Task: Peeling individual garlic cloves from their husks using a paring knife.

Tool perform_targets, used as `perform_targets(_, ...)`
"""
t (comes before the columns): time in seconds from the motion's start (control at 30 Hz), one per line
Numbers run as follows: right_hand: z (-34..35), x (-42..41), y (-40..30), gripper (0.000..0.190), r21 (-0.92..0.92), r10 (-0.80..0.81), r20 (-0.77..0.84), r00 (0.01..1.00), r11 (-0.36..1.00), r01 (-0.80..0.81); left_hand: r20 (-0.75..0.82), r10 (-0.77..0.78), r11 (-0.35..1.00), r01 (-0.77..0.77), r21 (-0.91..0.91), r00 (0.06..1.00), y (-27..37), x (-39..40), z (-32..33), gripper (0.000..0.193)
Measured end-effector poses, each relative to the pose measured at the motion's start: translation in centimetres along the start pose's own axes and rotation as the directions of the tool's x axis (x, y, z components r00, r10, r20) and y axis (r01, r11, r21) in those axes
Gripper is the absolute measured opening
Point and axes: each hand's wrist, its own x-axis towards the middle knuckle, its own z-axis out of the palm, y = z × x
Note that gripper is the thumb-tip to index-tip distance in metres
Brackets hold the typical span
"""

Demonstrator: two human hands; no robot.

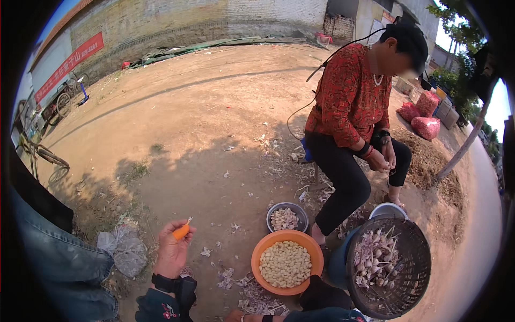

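Observation:
My left hand (pixel 174 247) is raised at the lower left, palm showing, with its fingers closed on a small orange-handled tool (pixel 181 232) that has a short metal tip. Only part of my right hand (pixel 234 315) shows at the bottom edge; its fingers are cut off. Between me and a seated person stands an orange basin (pixel 258 277) of peeled garlic cloves (pixel 285 263). Behind it is a metal bowl (pixel 305 217) with unpeeled cloves (pixel 284 219). To the right, a dark woven basket (pixel 420 277) holds garlic bulbs (pixel 376 257) with stems and is tilted over a blue container (pixel 337 257).
A co-worker (pixel 350 104) sits at the right, both hands together on something small. Jeans-clad legs (pixel 64 249) of another person stand at the left, beside a clear plastic bag (pixel 128 251). Garlic skins (pixel 257 296) litter the ground. Filled pink sacks (pixel 425 127) lie farther back.

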Motion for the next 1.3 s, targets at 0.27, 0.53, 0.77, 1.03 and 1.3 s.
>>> perform_targets(0.27,2.5,-0.5,0.0,0.011,-0.051,0.040,0.032,0.999,0.998,-0.039,0.267,0.182,0.983,-0.169,-0.069,0.946,1.3,-1.9,1.3,0.020)
perform_targets(0.53,2.3,-1.2,0.1,0.011,-0.119,0.055,-0.051,0.997,0.991,-0.061,0.475,0.175,0.984,-0.161,-0.070,0.863,2.7,-5.5,1.8,0.042)
perform_targets(0.77,1.9,-1.5,-0.4,0.014,-0.038,0.070,0.059,0.996,0.997,-0.068,0.782,0.118,0.992,-0.043,-0.116,0.612,5.4,-10.6,3.1,0.060)
perform_targets(1.03,2.6,-2.1,-0.7,0.014,0.028,0.117,-0.043,0.992,0.993,-0.116,0.852,0.522,0.842,-0.180,-0.509,0.034,6.8,-10.9,6.0,0.070)
perform_targets(1.3,3.1,-2.5,-1.0,0.013,0.080,0.152,-0.164,0.975,0.987,-0.141,0.810,0.531,0.837,-0.004,-0.548,0.248,6.5,-13.9,5.7,0.071)
